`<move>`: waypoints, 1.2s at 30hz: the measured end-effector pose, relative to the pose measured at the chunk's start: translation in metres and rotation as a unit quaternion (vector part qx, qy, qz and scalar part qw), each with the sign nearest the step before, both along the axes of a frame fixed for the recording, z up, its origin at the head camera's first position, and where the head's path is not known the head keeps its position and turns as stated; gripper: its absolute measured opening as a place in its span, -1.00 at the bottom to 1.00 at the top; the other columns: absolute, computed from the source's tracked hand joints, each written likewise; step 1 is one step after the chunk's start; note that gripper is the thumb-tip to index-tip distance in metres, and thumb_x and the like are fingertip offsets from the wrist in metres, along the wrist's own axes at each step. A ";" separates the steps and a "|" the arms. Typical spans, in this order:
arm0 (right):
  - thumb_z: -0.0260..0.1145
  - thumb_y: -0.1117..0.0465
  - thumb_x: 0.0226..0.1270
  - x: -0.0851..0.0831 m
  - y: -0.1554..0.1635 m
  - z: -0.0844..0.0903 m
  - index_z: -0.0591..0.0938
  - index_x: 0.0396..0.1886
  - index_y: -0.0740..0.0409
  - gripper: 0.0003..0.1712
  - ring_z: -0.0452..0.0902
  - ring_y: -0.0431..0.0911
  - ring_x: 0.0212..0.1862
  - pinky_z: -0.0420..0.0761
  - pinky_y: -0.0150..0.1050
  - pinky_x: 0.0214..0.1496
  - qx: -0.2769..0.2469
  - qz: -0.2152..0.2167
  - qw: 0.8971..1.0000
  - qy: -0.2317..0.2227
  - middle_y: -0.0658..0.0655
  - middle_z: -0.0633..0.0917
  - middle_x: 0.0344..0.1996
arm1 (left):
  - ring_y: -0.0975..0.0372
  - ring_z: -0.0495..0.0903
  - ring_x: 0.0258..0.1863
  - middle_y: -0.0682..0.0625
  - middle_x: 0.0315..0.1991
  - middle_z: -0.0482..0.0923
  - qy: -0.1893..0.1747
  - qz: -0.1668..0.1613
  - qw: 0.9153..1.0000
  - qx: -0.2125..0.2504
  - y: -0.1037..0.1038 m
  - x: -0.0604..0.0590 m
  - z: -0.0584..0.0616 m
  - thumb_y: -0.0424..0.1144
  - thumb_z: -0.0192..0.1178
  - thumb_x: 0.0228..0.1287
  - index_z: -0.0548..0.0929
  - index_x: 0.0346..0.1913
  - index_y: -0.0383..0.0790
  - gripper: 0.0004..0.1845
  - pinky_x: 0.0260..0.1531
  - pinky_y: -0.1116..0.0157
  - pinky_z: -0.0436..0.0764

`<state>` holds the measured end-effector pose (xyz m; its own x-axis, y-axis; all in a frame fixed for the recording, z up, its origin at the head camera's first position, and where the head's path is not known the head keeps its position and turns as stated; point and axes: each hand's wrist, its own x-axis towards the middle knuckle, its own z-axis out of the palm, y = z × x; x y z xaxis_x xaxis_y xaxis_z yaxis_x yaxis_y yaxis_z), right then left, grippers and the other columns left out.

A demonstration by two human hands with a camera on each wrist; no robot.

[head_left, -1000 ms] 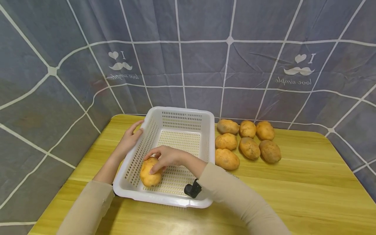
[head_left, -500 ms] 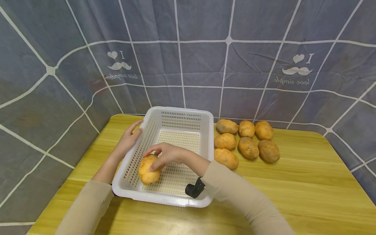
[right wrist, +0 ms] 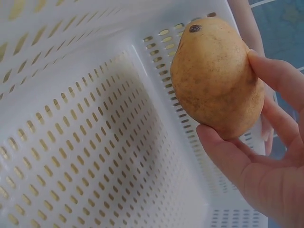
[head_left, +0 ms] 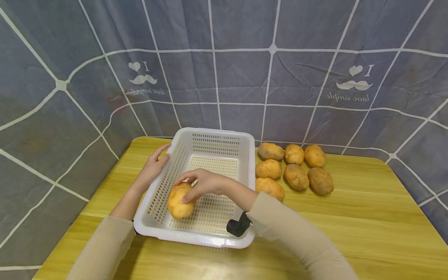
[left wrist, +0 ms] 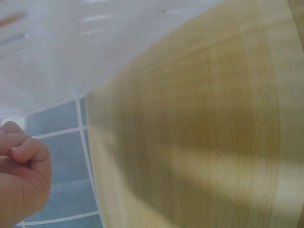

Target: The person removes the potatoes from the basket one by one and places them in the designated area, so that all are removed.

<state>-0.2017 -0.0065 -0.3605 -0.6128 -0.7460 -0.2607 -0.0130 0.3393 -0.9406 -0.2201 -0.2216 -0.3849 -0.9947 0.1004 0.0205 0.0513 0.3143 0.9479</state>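
Observation:
A white plastic basket (head_left: 220, 241) with slotted walls and floor stands on the table. My right hand (head_left: 206, 182) holds a potato (head_left: 179, 206) within the basket, near its front left part. In the right wrist view, thumb and fingers pinch the sides of the potato (right wrist: 218, 80), which hangs clear of the slotted floor. My left hand (head_left: 154, 167) grips the basket's left rim from outside. Curled fingers of the left hand (left wrist: 23, 175) show at the lower left of the left wrist view, beside the basket wall (left wrist: 71, 57).
Several potatoes (head_left: 296, 177) lie grouped on the wooden table (head_left: 367, 217), right of the basket; the closest almost touches its wall. A grey curtain (head_left: 241, 77) with white lines hangs behind and at the sides. A black wrist camera (head_left: 239, 224) sits at the right sleeve.
The right hand has raised the potato a little and shifted slightly right over the last half second. The left hand and basket stay in place.

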 end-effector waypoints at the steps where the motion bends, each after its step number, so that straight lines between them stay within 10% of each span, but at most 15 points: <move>1: 0.46 0.47 -0.07 0.000 0.001 0.001 0.60 0.06 0.12 -0.40 0.49 -0.10 -0.15 0.64 -0.20 -0.24 -0.002 -0.001 1.000 -0.002 0.14 0.47 -0.09 | 0.13 0.60 -0.22 -0.44 0.11 0.36 0.001 0.001 1.000 -0.002 0.000 0.000 0.000 -0.05 -0.15 0.47 0.07 0.46 -0.04 -0.43 -0.34 0.29 0.63; 36: 0.46 0.40 -0.04 0.006 0.052 0.025 0.58 0.09 0.13 -0.40 0.47 0.02 -0.01 0.60 -0.23 -0.14 -0.019 0.005 0.999 0.043 0.04 0.53 0.01 | 0.25 0.61 -0.37 -0.44 0.09 0.36 -0.005 -0.002 1.000 0.007 0.001 0.001 0.001 -0.04 -0.15 0.47 0.05 0.46 -0.03 -0.43 -0.39 0.30 0.64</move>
